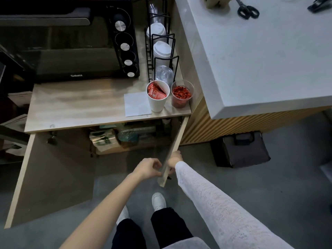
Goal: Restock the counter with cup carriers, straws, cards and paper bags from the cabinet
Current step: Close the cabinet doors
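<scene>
Below the wooden counter (pixel 77 105) a cabinet stands with both doors swung out. The right door (pixel 175 144) is seen edge-on; my right hand (pixel 175 159) grips its outer edge from the right side. My left hand (pixel 150 167) is just left of that edge with fingers curled, touching or nearly touching it and holding nothing I can make out. Inside on a shelf lie wrapped packs of paper bags (pixel 105 141) and a plastic-wrapped bundle (pixel 133 135). The left door (pixel 52 175) hangs wide open.
On the counter sit a black oven (pixel 71 42), a wire rack of cup lids (pixel 159 44), a white cup of red sachets (pixel 157 97), a clear cup of red bits (pixel 181 96) and a white sheet (pixel 135 105). A white countertop (pixel 260 56) with scissors (pixel 247 9) is right; a dark bag (pixel 240 150) is on the floor.
</scene>
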Available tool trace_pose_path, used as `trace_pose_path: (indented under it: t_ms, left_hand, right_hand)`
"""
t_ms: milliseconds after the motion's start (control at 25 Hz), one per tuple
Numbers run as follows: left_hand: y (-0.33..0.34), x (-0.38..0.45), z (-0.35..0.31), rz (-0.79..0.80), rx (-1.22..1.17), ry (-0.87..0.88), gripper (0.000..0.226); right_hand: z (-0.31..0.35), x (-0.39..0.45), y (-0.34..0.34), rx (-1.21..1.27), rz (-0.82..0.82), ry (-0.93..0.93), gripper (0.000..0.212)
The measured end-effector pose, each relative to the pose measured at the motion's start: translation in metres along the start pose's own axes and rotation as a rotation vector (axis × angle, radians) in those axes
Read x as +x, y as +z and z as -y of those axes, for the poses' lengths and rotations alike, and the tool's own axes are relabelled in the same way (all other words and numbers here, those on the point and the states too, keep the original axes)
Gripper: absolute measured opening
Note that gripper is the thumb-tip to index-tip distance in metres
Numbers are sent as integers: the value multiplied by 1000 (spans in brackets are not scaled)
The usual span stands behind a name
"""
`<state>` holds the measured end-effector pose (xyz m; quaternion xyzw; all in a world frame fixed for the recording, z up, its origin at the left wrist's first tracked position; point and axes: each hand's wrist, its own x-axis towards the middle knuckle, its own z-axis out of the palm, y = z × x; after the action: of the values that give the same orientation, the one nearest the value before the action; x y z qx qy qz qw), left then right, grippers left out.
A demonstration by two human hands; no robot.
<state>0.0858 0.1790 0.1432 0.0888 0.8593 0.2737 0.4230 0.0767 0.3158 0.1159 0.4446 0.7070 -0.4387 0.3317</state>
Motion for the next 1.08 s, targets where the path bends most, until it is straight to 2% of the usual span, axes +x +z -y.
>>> trace_pose_path:
  t_ms: [80,280,360,640,800,880,1080]
  left_hand:
    - [-5,1,8,-24,-9,-4,42]
    - [-36,3,44,-227,-61,-72,20]
    - [-51,7,58,-279,-73,-111,19]
    - [-89,18,97,-279,-131,-226,25]
    - [-99,30,108,-389,-263,-341,22]
    - [-100,39,109,-380,-348,-368,17]
    - [-104,62,111,-323,-745,-423,26]
  right_hand:
    - [10,1,16,100,39,8,53]
    - [46,3,54,374,86,34,49]
    - [61,6,63,447,108,50,48]
    - [90,16,74,493,191,21,39]
    - [111,21,78,575,223,47,36]
    - [121,26,78,613,238,45,34]
    - [141,33,77,672,305,6,38]
